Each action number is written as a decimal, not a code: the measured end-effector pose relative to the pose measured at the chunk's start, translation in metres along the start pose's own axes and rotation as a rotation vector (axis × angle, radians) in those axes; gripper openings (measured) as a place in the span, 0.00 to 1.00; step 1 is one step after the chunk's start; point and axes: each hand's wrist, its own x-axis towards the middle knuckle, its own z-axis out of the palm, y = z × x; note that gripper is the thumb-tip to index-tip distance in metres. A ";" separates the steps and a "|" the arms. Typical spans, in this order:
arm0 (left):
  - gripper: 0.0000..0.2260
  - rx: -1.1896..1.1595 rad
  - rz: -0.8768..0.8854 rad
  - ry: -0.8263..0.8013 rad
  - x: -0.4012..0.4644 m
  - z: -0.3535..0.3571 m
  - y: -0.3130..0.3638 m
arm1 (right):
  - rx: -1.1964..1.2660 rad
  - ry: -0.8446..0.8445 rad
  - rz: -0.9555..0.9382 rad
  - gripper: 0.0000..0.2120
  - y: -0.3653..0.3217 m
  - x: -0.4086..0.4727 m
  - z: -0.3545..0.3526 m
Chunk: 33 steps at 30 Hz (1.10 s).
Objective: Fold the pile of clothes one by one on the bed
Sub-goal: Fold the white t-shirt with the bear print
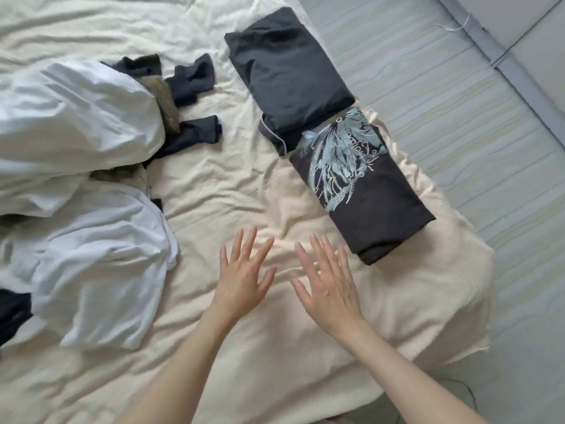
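My left hand (244, 276) and my right hand (327, 283) hover side by side over the cream bed cover (232, 191), fingers straight and spread, holding nothing. To the right lie two folded garments: a plain dark one (287, 78) farther away, and a dark one with a pale blue feather print (360, 185) close to my right hand. A heap of unfolded clothes lies at the left: white garments (79, 191), dark pieces (189, 84) and a brownish furry bit (165, 102) poking out between them.
The bed's right edge runs diagonally past the folded garments, and grey floor (458, 102) lies beyond it. A grey strip (513, 71) runs along the floor at the top right. Another dark cloth (12, 313) shows at the left edge.
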 end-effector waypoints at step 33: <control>0.02 -0.716 -0.682 0.578 -0.194 -0.028 -0.286 | 0.229 -0.209 -0.260 0.08 -0.312 0.121 0.134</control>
